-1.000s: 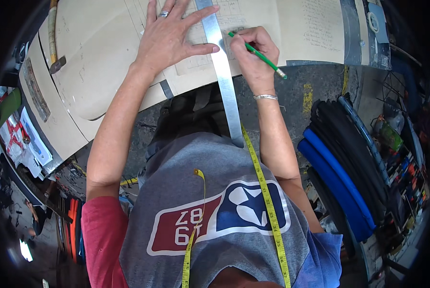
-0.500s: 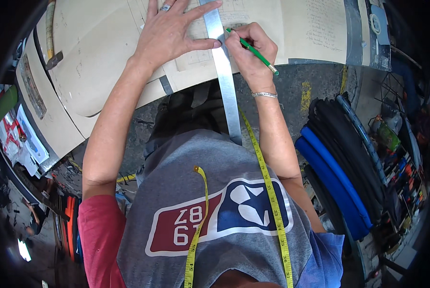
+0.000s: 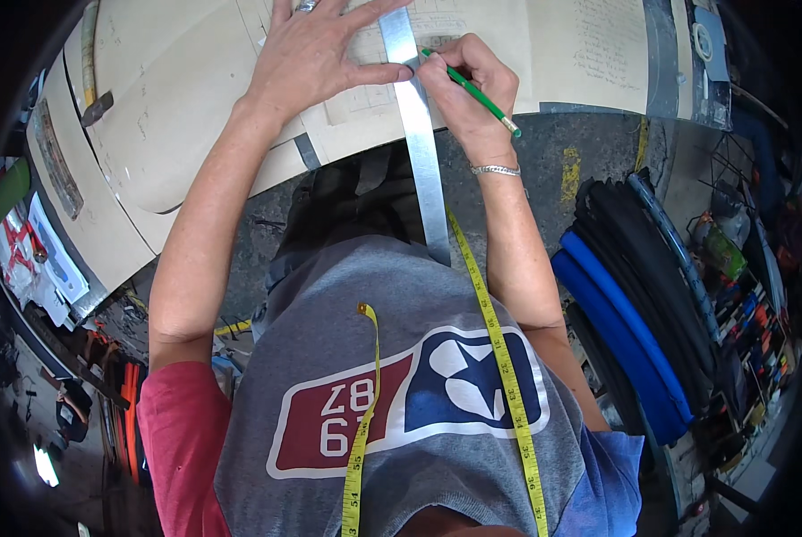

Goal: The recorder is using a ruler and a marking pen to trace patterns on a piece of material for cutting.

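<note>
A long metal ruler point(image 3: 426, 170) lies across pale sheets of pattern card point(image 3: 347, 134) and sticks out past the table's near edge toward my body. My left hand point(image 3: 316, 63) rests spread on the card, its thumb and a finger pressing on the ruler. Between the fingers of my right hand point(image 3: 473, 85) is a green pencil point(image 3: 482, 100), its tip at the ruler's right edge. Pencilled lines and handwriting cover parts of the card around both hands. A yellow tape measure point(image 3: 508, 367) hangs around my neck, both ends over my grey shirt.
A hammer point(image 3: 97, 109) lies on the table at the far left. At the upper right is a white ring of tape point(image 3: 703, 42). Black and blue fabric rolls point(image 3: 629, 331) stand to my right, beside crowded shelves. Papers and a plastic bag point(image 3: 25, 246) lie at the left.
The ruler and both hands stay almost in place. The view has shifted slightly, and my right hand with the pencil sits marginally higher along the ruler.
</note>
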Available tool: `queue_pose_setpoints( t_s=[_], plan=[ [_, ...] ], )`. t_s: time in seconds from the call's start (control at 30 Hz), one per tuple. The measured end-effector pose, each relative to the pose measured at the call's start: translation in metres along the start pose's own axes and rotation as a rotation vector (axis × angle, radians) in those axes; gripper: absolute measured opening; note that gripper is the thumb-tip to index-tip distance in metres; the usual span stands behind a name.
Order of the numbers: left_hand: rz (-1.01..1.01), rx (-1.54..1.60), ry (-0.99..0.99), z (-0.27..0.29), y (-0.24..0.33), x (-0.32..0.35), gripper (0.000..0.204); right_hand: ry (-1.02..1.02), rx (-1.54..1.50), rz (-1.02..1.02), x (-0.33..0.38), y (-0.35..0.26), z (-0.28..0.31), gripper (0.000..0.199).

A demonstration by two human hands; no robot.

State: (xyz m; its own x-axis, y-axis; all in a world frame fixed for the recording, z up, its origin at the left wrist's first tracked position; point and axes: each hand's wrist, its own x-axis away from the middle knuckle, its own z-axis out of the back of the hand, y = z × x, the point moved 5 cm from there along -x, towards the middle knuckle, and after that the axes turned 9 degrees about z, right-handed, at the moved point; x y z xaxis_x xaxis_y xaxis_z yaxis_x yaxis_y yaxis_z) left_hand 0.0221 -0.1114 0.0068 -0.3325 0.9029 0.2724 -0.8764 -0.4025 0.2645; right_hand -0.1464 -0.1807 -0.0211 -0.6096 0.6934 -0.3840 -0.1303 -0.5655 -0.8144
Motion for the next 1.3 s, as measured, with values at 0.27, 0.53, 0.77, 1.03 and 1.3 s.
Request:
queue_pose_setpoints(
  t_s=[0.27,0.53,0.77,1.03,1.3],
  plan=[
    [0.011,-0.015,-0.004,0.003,-0.002,0.003,0.097,-0.120,0.070,-0.055,0.003,0.000,-0.001,0.014],
    [-0.042,-0.067,0.129,-0.019,-0.023,0.011,0.092,0.006,-0.155,-0.138,0.002,0.002,0.003,0.012],
    [0.016,-0.027,-0.007,0.001,-0.008,0.006,0.097,0.012,-0.126,-0.105,0.005,0.009,-0.001,0.013],
    [-0.047,-0.026,0.111,-0.018,-0.022,0.009,0.089,-0.039,-0.022,-0.070,0.004,0.001,-0.003,0.013],
    [-0.119,0.016,0.205,-0.027,-0.027,0.010,0.075,-0.036,0.021,-0.068,0.004,0.001,-0.005,0.014]
  ],
)
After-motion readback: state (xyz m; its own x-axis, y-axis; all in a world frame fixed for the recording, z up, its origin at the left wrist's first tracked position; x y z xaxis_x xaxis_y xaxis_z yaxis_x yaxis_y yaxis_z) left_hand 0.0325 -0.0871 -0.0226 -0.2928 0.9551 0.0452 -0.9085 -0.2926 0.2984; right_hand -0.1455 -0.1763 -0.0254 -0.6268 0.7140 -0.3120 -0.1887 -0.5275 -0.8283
